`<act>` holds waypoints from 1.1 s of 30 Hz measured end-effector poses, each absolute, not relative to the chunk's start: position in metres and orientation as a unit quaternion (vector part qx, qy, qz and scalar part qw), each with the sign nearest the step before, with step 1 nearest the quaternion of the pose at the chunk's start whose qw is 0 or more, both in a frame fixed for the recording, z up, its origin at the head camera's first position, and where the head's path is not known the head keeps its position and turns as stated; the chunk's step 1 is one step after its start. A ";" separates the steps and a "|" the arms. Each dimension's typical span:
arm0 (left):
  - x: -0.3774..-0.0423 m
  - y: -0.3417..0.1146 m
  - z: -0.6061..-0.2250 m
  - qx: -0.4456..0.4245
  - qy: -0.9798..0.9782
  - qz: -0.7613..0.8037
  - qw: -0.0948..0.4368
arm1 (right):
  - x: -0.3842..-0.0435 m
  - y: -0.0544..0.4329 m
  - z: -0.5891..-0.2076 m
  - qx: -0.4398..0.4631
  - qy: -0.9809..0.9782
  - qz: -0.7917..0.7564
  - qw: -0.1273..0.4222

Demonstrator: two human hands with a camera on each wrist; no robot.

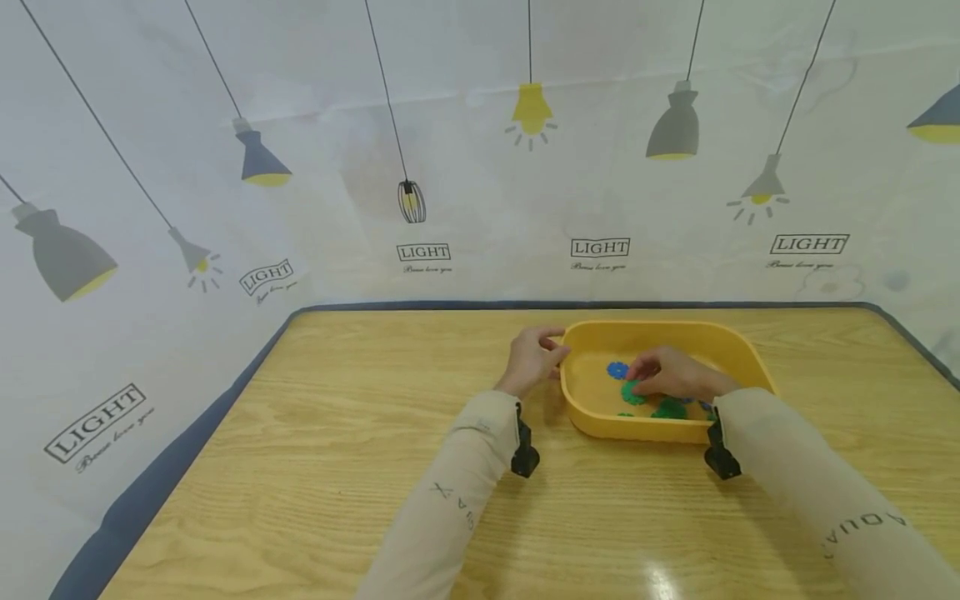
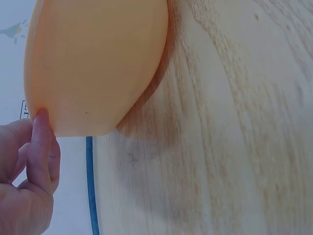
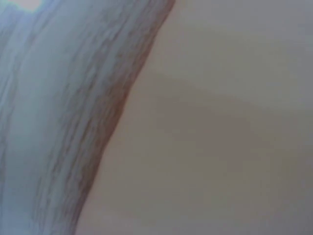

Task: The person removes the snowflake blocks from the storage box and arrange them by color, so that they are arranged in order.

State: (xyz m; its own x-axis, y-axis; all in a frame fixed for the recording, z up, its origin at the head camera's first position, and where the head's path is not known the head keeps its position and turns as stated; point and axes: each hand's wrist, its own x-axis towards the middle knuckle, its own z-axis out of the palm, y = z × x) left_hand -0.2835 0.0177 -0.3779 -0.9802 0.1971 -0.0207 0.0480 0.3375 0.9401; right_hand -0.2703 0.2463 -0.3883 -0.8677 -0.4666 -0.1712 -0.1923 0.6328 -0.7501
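Note:
A yellow plastic basin (image 1: 592,426) stands on the wooden table. My left hand (image 1: 531,360) is at its left end, and in the left wrist view the fingers (image 2: 40,154) of that hand grip the rim of the basin (image 2: 98,63). My right hand (image 1: 675,373) reaches down inside the basin, thumb and fingers pinching a green notched plastic disc (image 1: 632,393). Just behind that disc lies a blue notched disc (image 1: 618,370). More green discs (image 1: 670,408) lie near the front wall, partly hidden by it. In the right wrist view the basin wall (image 3: 205,147) hides the right hand.
The wooden table (image 1: 337,450) extends to the left and in front of the basin. A pale cloth printed with lamps (image 1: 480,167) hangs behind and at the sides, with a dark blue edge along the table. Each wrist carries a black camera mount (image 1: 525,450).

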 end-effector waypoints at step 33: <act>-0.281 0.017 -0.376 0.084 0.817 0.568 0.057 | -0.253 0.233 -0.362 -0.248 0.864 -0.408 0.157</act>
